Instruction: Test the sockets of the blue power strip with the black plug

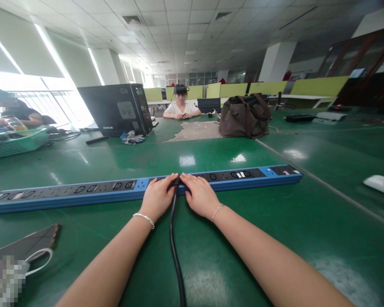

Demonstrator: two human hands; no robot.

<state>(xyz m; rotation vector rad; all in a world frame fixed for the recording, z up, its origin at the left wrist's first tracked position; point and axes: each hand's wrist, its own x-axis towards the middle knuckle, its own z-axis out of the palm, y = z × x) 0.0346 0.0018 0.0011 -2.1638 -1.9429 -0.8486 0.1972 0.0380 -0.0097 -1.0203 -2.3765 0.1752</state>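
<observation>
A long blue and black power strip (105,187) with rows of sockets lies across the green table. A black cable (173,238) runs up from the bottom edge to a dark plug (176,181) at the strip's middle. My left hand (158,194) rests over the strip, its fingertips pressed against the plug's left side. From the right, my right hand (200,194) lies on the strip, its fingertips meeting the plug's other side. Both hands are closed around the plug. Fingers partly hide where plug and socket meet.
A black computer case (115,108), gloves (132,137) and a brown bag (245,116) stand beyond the strip. A green basket (16,143) is at left. Two people sit across and at left. A phone-like slab (35,241) lies near left, a white object (380,184) at right.
</observation>
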